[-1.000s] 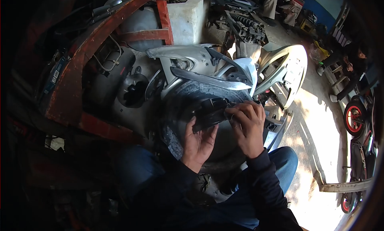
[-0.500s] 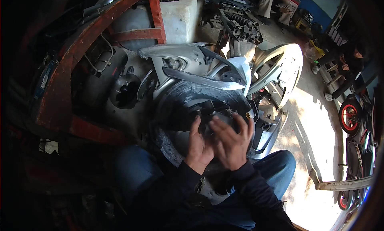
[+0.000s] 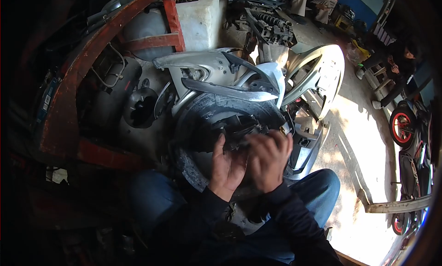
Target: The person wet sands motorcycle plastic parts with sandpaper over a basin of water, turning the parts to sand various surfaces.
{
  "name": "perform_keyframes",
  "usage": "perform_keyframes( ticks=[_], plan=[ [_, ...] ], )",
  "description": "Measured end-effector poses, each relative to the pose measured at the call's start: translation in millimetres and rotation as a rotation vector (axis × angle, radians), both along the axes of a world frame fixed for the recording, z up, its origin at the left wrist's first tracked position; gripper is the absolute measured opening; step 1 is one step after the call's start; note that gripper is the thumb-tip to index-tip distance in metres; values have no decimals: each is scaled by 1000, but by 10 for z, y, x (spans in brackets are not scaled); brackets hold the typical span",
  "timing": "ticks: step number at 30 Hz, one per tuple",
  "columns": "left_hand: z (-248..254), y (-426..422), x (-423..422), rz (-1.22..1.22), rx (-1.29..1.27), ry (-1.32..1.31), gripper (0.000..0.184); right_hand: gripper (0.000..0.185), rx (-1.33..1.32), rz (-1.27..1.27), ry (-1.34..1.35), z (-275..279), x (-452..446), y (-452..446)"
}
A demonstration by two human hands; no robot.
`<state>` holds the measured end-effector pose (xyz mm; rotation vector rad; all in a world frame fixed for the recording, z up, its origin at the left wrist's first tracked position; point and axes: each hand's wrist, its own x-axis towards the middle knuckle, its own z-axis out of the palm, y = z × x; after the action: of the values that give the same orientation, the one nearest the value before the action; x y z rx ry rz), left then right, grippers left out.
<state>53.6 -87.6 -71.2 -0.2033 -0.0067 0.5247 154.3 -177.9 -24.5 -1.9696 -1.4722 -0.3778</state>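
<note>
A dark part [image 3: 239, 126] with small fittings shows just beyond my fingers, over the round grey tub [image 3: 184, 162]. My left hand [image 3: 227, 167] is around the near side of this part, thumb raised and palm up; it supports the part. Beside it my right hand [image 3: 269, 157] is blurred by motion, its fingers bent close to the part's right end. Whether they hold anything small cannot be made out. A long grey trim panel [image 3: 230, 89] lies across the far rim of the tub.
Pale body panels [image 3: 317, 77] stand behind and right of the tub. A red metal frame [image 3: 78, 81] rises at the left near a dark cylinder [image 3: 117, 84]. Two seated people are at the upper right, above a motorcycle [image 3: 407, 164]. A wooden beam [image 3: 398, 205] lies at the right.
My right hand has come off the part's right end and moved down and left, nearer my left hand. The part sits lower between the hands. The view has shifted slightly.
</note>
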Motion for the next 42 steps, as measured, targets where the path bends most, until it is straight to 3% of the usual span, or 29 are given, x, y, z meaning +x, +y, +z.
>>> perform_keyframes(
  ticks=[3,6,9,13,16,20,22,24,26,28,30,32,34,35,39,40,41,42],
  plan=[
    [72,-33,64,166,-47,223,49,35,-19,5,81,26,88,-10],
    [3,5,-53,13,19,101,46,32,17,125,54,-12,-106,17],
    [49,-9,-28,65,-6,107,45,35,8,-29,101,-12,196,3],
    [51,23,-49,131,50,84,45,34,35,73,-1,-30,17,17],
    [105,5,-42,115,4,130,45,34,11,-10,90,-37,177,19],
    [9,29,-88,29,16,113,49,33,19,174,5,-38,-113,97],
    [13,37,-78,27,13,148,51,36,-35,86,-30,66,95,38],
    [12,35,3,104,67,98,51,38,-66,45,55,19,83,33],
    [-63,63,-51,-13,19,13,50,37,-22,186,96,-82,-139,46],
    [17,45,-74,57,57,198,50,38,-40,154,15,52,10,15],
    [-14,65,-34,128,150,175,48,40,-60,15,66,20,264,-28],
    [-97,81,-33,60,124,-44,47,42,-24,30,79,-67,123,7],
    [-108,40,-83,24,83,26,48,43,-66,230,108,2,-122,45],
    [-77,26,-97,57,121,63,48,44,-102,203,26,35,-77,27],
    [-19,50,-59,74,137,107,49,42,-21,16,166,-62,116,-13],
    [-19,32,-43,57,139,74,49,42,-27,48,158,5,-31,12],
    [-102,40,-74,70,52,208,49,43,-41,101,117,5,-124,46],
    [0,14,-90,32,44,138,49,44,-56,147,82,-1,-174,39]
  ],
)
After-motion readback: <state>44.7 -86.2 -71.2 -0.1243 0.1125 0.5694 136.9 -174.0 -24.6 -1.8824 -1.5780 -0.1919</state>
